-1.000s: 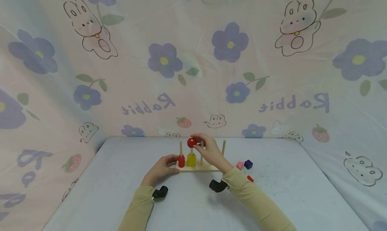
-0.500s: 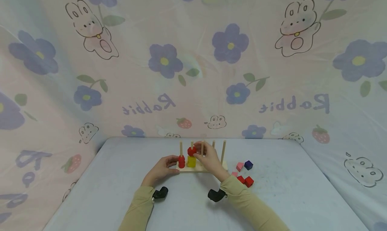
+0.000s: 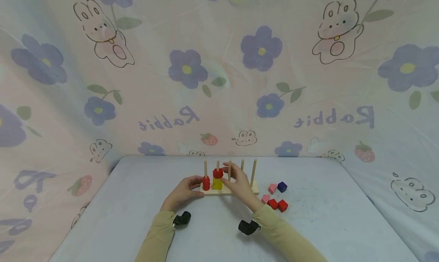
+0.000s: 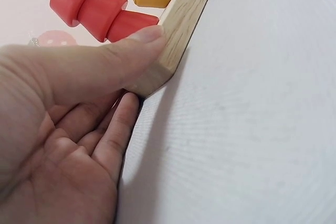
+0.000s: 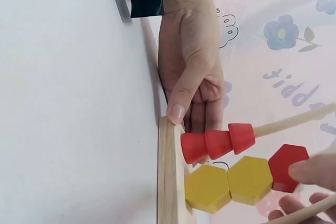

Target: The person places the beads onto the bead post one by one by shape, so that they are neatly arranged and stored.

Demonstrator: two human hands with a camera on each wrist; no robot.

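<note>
My left hand [image 3: 181, 191] holds the left end of a wooden peg stand [image 4: 181, 30], thumb on top of the base and fingers at its end. Three red tapered blocks [image 4: 107, 11] are stacked on the leftmost peg. On the second peg, two yellow hexagonal blocks [image 5: 249, 179] sit with a red hexagonal block [image 5: 287, 166] above them. Just right of that red block is my right hand [image 3: 242, 187], its thumb and fingers spread apart. In the right wrist view the thumb overlaps the red block's edge, with the fingers behind.
Three bare pegs rise from the stand's right part, including the far right peg [image 3: 253, 173]. Right of the stand lie a dark purple block [image 3: 282, 187], pink blocks [image 3: 272, 188] and red blocks [image 3: 282, 205]. A patterned cloth [image 3: 219, 94] hangs behind the table [image 3: 319, 216].
The red hexagonal block has come down the second peg onto the yellow ones. My right hand has lowered with it, then shifted slightly right with its fingers parting. The left hand stays put.
</note>
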